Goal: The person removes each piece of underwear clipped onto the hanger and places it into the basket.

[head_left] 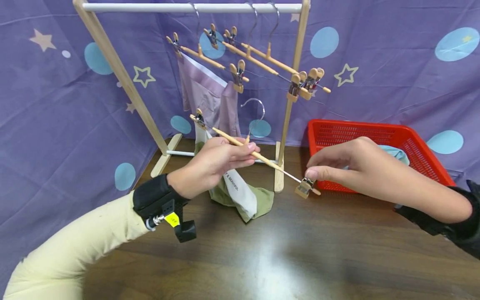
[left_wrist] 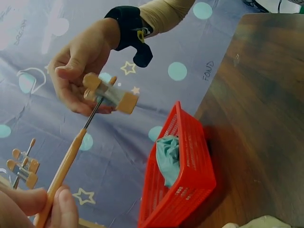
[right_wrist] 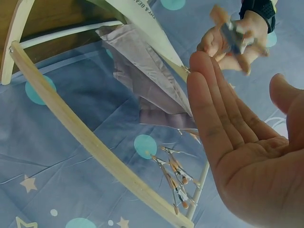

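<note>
Before the rack (head_left: 187, 7), left hand (head_left: 210, 164) fingers grip the hanger (head_left: 247, 149); right hand (head_left: 360, 164) fingers pinch its clip (head_left: 305, 186), half hidden.

Rack (head_left: 112, 62) behind hanger (head_left: 258, 156), basket (head_left: 412, 146) right of rack, cloth (head_left: 393, 152) in basket

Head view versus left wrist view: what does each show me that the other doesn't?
Only the head view: the rack with spare hangers, a lilac garment hanging on it, and the white and green garment drooping from the held hanger onto the table.
Only the left wrist view: a close look at the clip, its two wooden halves around a metal middle.
Both: the left hand gripping the hanger's bar, the right hand pinching the end clip, and the red basket with a teal cloth inside.
</note>
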A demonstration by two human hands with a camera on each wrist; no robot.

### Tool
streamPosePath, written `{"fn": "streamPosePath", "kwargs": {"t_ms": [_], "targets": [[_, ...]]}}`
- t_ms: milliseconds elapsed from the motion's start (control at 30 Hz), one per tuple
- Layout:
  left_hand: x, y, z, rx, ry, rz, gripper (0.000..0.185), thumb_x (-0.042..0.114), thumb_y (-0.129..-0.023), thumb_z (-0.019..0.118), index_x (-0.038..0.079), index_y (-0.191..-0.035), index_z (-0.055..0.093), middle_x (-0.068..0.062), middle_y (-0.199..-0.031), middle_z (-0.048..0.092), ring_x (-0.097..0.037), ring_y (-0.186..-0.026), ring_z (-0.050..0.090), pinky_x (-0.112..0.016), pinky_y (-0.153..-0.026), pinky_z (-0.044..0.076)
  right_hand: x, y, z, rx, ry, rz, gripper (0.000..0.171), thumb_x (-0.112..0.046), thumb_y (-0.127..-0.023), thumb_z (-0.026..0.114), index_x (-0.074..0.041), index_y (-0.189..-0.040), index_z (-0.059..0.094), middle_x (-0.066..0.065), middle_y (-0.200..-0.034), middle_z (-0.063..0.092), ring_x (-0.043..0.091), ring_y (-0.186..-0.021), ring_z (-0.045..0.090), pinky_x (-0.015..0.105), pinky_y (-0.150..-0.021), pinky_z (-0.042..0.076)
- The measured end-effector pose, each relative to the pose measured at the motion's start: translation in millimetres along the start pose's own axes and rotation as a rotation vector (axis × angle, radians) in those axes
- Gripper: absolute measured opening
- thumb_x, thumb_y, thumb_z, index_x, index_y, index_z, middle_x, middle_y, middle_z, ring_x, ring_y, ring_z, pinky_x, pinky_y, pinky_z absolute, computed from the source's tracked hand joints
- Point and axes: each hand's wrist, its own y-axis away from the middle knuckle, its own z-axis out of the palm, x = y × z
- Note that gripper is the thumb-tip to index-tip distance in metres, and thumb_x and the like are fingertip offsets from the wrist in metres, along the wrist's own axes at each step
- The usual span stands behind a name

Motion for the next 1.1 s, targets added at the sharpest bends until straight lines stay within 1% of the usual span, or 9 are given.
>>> {"fn": "streamPosePath", "kwargs": {"t_ms": [100,200,333,433,567,600,733,900,1100], "targets": [[1.9,2.5,-4.7,-0.047,-0.047,-0.038,0.01,-0.005,-0.098,0.061,0.003,-0.094,0.065,-0.003,-0.093,0.074,-0.01,-0.087,0.072,-0.032,-0.095,0.061,1.8,0.1,-1.2,0.002,0.016,0.021,0.007,-0.031,-0.092,0.078,-0.035,-0.096,0.074,-0.022,-0.082,0.068,0.002,-0.072,0.058,0.018,-0.059,0.049],[2.5,2.6,-10.3,-0.12,-0.129,-0.065,0.005,-0.004,-0.098,0.061,-0.003,-0.101,0.065,-0.004,-0.094,0.075,-0.011,-0.087,0.072,-0.031,-0.091,0.062,3.6,-0.1,-1.7,-0.012,0.02,0.05,0.005,-0.033,-0.093,0.076,-0.033,-0.098,0.075,-0.02,-0.083,0.068,0.002,-0.073,0.058,0.019,-0.06,0.05],[3.0,1.9,-14.0,-0.188,-0.202,-0.107,0.022,-0.004,-0.1,0.057,-0.009,-0.122,0.058,-0.003,-0.093,0.076,-0.01,-0.084,0.073,-0.033,-0.094,0.061,6.7,-0.9,-1.9,-0.015,0.027,0.051,0.005,-0.033,-0.093,0.076,-0.032,-0.098,0.075,-0.02,-0.079,0.066,0.003,-0.069,0.057,0.019,-0.057,0.048],[4.0,2.5,-14.6,-0.201,-0.221,-0.145,0.036,-0.004,-0.101,0.056,-0.01,-0.136,0.048,-0.002,-0.095,0.077,-0.01,-0.084,0.073,-0.037,-0.098,0.059,9.8,-1.6,-2.3,-0.009,0.032,0.048,0.004,-0.032,-0.094,0.076,-0.031,-0.098,0.075,-0.02,-0.074,0.064,0.003,-0.066,0.056,0.02,-0.056,0.047],[5.5,4.2,-16.7,-0.229,-0.261,-0.172,0.035,-0.004,-0.101,0.056,-0.009,-0.134,0.048,-0.003,-0.096,0.076,-0.011,-0.087,0.073,-0.033,-0.093,0.062,16.5,-2.2,-3.7,-0.01,0.029,0.07,0.007,-0.032,-0.094,0.075,-0.027,-0.1,0.076,-0.018,-0.068,0.06,0.003,-0.06,0.052,0.021,-0.053,0.044],[5.8,4.3,-18.0,-0.246,-0.274,-0.175,0.035,-0.003,-0.101,0.056,-0.009,-0.134,0.047,-0.006,-0.098,0.076,-0.011,-0.088,0.073,-0.032,-0.091,0.062,18.1,-2.7,-4.0,-0.009,0.028,0.074,0.007,-0.032,-0.094,0.075,-0.027,-0.099,0.076,-0.016,-0.067,0.058,0.003,-0.058,0.05,0.021,-0.052,0.043],[5.1,3.9,-22.8,-0.335,-0.328,-0.178,0.038,-0.002,-0.101,0.055,-0.01,-0.137,0.045,-0.005,-0.097,0.076,-0.01,-0.089,0.073,-0.027,-0.086,0.063,24.0,-3.6,-5.6,-0.018,0.022,0.099,0.005,-0.032,-0.096,0.073,-0.027,-0.096,0.075,-0.014,-0.062,0.052,0.005,-0.054,0.048,0.022,-0.051,0.041],[2.2,2.9,-26.3,-0.425,-0.405,-0.166,0.034,-0.002,-0.102,0.054,-0.01,-0.133,0.046,0.002,-0.093,0.076,-0.008,-0.087,0.071,-0.028,-0.089,0.061,28.3,-4.5,-8.0,-0.031,0.004,0.136,0.008,-0.032,-0.097,0.071,-0.029,-0.09,0.072,-0.013,-0.064,0.055,0.009,-0.058,0.052,0.022,-0.053,0.043],[2.5,4.3,-22.8,-0.478,-0.476,-0.185,0.039,-0.002,-0.101,0.054,-0.012,-0.138,0.046,0.005,-0.089,0.075,-0.006,-0.08,0.068,-0.026,-0.084,0.06,34.2,-6.7,-9.8,-0.053,0.001,0.166,0.009,-0.033,-0.097,0.072,-0.026,-0.094,0.075,-0.011,-0.066,0.059,0.009,-0.06,0.055,0.023,-0.053,0.045]]}}
